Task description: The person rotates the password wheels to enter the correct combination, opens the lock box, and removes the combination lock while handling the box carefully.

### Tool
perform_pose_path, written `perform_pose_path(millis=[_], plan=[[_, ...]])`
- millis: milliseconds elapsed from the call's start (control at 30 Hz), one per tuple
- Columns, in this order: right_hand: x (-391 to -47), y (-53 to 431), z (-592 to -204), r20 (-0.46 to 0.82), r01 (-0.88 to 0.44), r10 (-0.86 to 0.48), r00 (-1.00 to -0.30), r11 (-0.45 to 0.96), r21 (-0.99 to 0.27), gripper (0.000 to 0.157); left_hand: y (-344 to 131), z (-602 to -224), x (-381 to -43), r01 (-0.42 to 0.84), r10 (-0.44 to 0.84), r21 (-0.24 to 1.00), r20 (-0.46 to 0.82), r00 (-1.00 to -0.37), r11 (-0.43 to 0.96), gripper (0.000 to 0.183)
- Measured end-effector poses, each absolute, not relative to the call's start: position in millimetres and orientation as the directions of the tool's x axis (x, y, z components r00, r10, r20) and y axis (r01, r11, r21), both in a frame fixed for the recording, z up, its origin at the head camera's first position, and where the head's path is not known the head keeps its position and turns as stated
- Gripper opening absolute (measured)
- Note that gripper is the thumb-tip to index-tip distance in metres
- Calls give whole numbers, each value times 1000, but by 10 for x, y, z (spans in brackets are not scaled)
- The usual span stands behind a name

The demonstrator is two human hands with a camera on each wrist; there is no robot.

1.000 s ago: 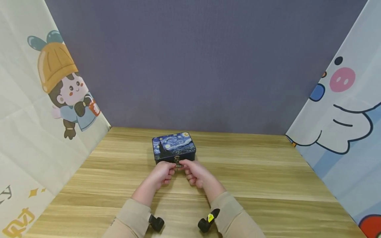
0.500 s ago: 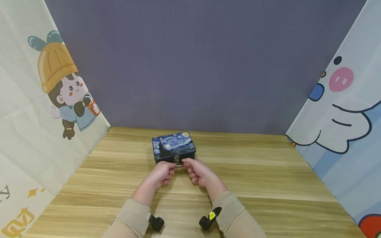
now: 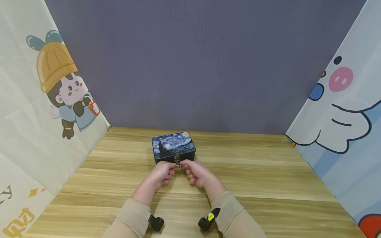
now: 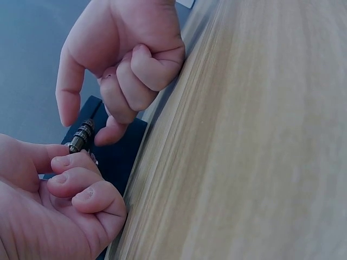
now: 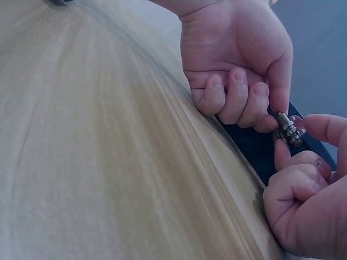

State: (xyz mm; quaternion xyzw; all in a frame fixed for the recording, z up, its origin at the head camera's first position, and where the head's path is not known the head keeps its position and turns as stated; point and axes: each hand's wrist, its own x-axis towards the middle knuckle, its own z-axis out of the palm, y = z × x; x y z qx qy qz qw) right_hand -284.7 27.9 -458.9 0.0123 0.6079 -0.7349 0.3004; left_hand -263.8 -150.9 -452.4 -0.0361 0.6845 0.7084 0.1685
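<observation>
A small dark tin box (image 3: 174,145) with a swirling blue night-sky painting on its lid sits closed on the table, its clasp facing me. From the clasp hangs a small brass-coloured combination padlock (image 4: 81,135) with ringed dials. My left hand (image 3: 162,172) pinches one end of this lock between thumb and index finger, other fingers curled. On the lock's other side is my right hand (image 3: 197,173). In the right wrist view its thumb (image 5: 325,127) and index finger stand apart around the dials, with a gap at the thumb; its other fingers are curled. The dial digits are too small to read.
The wooden table (image 3: 253,172) stretches around the box. A grey-purple panel (image 3: 196,66) rises behind it. Printed cloths flank both sides, with a cartoon child (image 3: 69,89) on the left and a pink-nosed character (image 3: 340,79) on the right.
My right hand drew slightly away from the padlock half a second ago and has come back close to it. My left hand and the box have stayed in place.
</observation>
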Motion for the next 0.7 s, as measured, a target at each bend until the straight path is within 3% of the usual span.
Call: perform_pose_path(millis=[700], plan=[[-2866,202,-4654,-360,406,-371,-856,-49,-913,22,-1520,-4560,-2685,-309,172,951,-303,-937,-12,20]])
